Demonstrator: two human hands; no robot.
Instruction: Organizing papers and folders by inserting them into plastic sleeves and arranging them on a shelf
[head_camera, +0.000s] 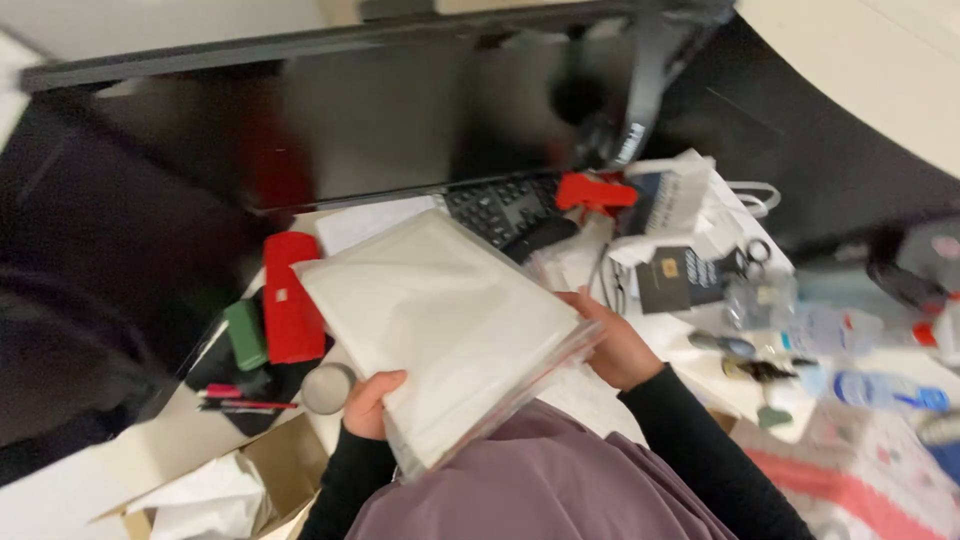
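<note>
Head view, centre of frame: both hands hold a stack of white padded envelopes (440, 325) in clear bags, tilted over a cluttered desk (190, 440). Left hand (372, 402), lower centre, fingers curled shut round the stack's bottom corner. Right hand (618, 345), centre right, closed on the stack's right edge w/ thumb on top. Behind the stack: black keyboard (500, 208) under a dark monitor (380, 110). Left of stack: red case (288, 298), green box (245, 335). Lower left: open cardboard box (270, 470).
</note>
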